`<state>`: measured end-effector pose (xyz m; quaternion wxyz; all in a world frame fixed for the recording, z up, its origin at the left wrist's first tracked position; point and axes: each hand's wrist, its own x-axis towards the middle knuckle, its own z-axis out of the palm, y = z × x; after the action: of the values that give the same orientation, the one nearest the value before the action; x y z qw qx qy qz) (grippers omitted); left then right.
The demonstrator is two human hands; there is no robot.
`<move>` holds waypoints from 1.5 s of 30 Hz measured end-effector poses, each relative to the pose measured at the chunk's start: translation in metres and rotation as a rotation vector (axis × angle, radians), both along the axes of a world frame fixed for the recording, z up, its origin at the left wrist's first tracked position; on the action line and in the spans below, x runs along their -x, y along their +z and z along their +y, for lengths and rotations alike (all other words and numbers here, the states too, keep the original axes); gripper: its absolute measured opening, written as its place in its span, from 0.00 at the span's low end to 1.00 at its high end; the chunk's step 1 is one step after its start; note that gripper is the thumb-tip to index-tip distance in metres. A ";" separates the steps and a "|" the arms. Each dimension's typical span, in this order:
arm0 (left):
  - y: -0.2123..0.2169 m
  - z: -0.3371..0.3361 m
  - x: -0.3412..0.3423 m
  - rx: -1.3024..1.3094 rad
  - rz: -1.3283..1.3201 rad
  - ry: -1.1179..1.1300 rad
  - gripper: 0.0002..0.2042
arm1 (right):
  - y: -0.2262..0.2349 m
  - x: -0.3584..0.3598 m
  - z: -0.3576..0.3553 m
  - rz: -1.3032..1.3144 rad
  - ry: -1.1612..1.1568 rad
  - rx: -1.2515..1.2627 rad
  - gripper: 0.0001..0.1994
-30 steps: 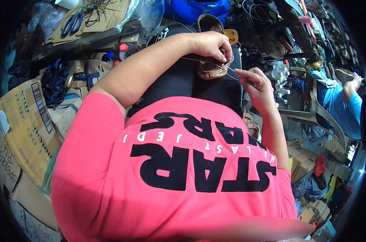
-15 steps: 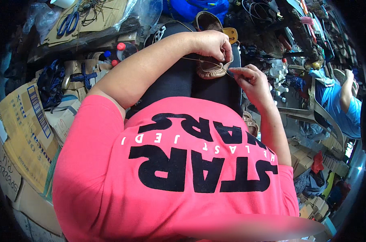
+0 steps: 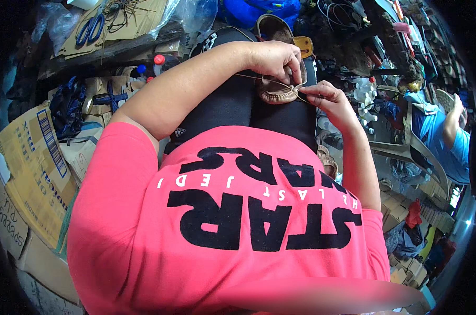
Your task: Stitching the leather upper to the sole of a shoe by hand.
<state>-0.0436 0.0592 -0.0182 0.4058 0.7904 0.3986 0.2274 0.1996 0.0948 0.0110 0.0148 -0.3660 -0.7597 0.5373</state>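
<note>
A brown moccasin-style shoe [image 3: 278, 96] with a gathered, stitched toe lies across my lap, its toe toward me. My left hand [image 3: 278, 58] is over it from the left, its fingers curled down into the opening and closed on the upper near the toe seam. A thin tan cord [image 3: 247, 78] runs from the seam out to the left under my left wrist. At the right side of the toe, my right hand [image 3: 330, 101] pinches the cord's short length between thumb and forefinger. The exact grip at the fingertips is too small to make out.
A tan leather tab [image 3: 303, 46] sits beside the shoe's far end. Blue-handled scissors [image 3: 90, 30] rest on cardboard at the far left. Cardboard boxes [image 3: 35, 173] stand at left, white bottles [image 3: 363, 94] at right. Another person in a blue shirt [image 3: 442, 136] sits farther right.
My right fingers have moved slightly up and in against the shoe's toe seam. The dark bit seen at their tips before no longer shows. My left hand stays on the shoe.
</note>
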 end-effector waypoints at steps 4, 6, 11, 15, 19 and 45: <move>-0.001 0.004 -0.005 -0.052 -0.003 -0.007 0.13 | -0.011 -0.006 0.011 0.131 0.003 0.153 0.12; 0.000 0.005 -0.005 -0.010 0.012 0.010 0.14 | -0.013 -0.005 0.013 0.125 0.013 0.132 0.12; 0.001 0.005 -0.004 -0.007 0.040 0.015 0.12 | -0.017 0.015 -0.008 0.136 -0.028 -0.122 0.08; -0.005 -0.015 -0.004 -0.117 0.025 0.185 0.17 | -0.006 0.019 -0.018 0.105 -0.009 -0.367 0.07; 0.004 -0.056 0.003 -0.258 0.060 0.419 0.26 | -0.001 0.012 -0.031 0.089 0.017 -0.526 0.10; -0.010 -0.070 0.000 -0.404 0.274 0.564 0.08 | -0.018 0.003 0.008 0.031 0.145 -0.288 0.23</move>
<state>-0.0435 -0.0110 -0.0280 0.1059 0.7369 0.5983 0.2963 0.1963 0.1024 -0.0067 0.0399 -0.2960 -0.8530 0.4279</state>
